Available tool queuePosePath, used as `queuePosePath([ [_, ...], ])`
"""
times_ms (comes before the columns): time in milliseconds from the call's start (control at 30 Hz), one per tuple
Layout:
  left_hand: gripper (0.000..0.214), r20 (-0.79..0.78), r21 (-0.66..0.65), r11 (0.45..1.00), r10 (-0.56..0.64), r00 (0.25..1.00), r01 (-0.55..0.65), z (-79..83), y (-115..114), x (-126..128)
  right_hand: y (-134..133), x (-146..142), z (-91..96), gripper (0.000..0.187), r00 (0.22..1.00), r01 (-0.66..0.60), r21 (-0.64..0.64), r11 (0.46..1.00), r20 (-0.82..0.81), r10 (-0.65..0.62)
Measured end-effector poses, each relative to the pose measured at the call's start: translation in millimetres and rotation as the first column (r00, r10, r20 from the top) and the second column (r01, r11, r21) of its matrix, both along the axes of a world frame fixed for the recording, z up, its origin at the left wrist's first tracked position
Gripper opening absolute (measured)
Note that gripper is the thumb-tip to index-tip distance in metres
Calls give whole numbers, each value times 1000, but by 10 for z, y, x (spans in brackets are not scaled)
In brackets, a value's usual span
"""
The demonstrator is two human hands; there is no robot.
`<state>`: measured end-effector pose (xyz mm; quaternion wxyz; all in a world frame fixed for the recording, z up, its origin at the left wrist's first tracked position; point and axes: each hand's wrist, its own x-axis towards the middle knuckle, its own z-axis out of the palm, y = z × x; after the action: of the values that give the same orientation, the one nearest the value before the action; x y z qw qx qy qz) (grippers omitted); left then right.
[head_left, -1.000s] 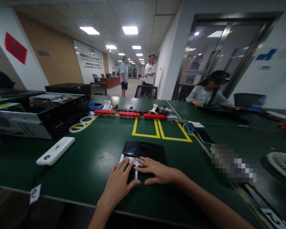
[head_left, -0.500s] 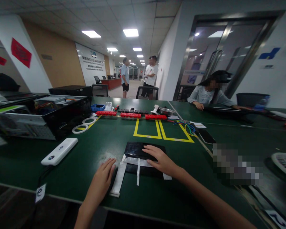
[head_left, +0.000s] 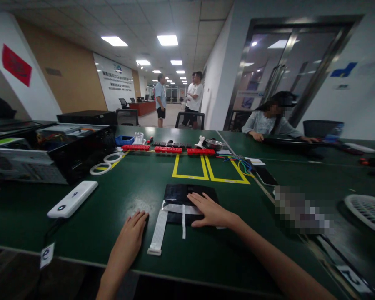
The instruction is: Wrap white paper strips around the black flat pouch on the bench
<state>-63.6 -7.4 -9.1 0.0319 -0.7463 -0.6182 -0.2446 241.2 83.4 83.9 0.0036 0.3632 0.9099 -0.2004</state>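
Note:
A flat black panel [head_left: 178,193] lies on the green table in front of me, with a white ribbon cable [head_left: 159,233] running from its left side toward me and ending in a connector. A whitish strip crosses the panel, and a narrow white strip [head_left: 183,227] hangs from it past the near edge. My right hand [head_left: 211,210] rests over the panel's right part, fingers stretched out and covering some of it. My left hand [head_left: 129,235] lies flat on the table to the left of the ribbon cable, apart from it, holding nothing.
Left stand an open computer case [head_left: 59,162], white rings [head_left: 100,168] and a white power bank [head_left: 72,200]. Red strips [head_left: 168,150] line the back, behind yellow tape outlines [head_left: 192,178]. Right lie a phone [head_left: 265,176], wires and a white mesh-like object [head_left: 367,212]. A person sits across the table.
My left hand has shifted slightly left, away from the ribbon cable. My right hand has come down a little over the panel, its thumb spread. The view has turned slightly.

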Motion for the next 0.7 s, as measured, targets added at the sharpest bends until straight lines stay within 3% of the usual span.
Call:
queuePosePath([
  [300,40,15,11,1000,-3,1000,3,-12,2,-5,334,586,27,103,991,136,-135,981,26,-133],
  [533,40,19,14,1000,-11,1000,11,3,6,5,539,1124,35,100,941,332,-112,937,105,-321],
  [700,40,16,35,999,-16,1000,15,-12,5,3,608,1389,33,98,928,365,-109,925,119,-353],
])
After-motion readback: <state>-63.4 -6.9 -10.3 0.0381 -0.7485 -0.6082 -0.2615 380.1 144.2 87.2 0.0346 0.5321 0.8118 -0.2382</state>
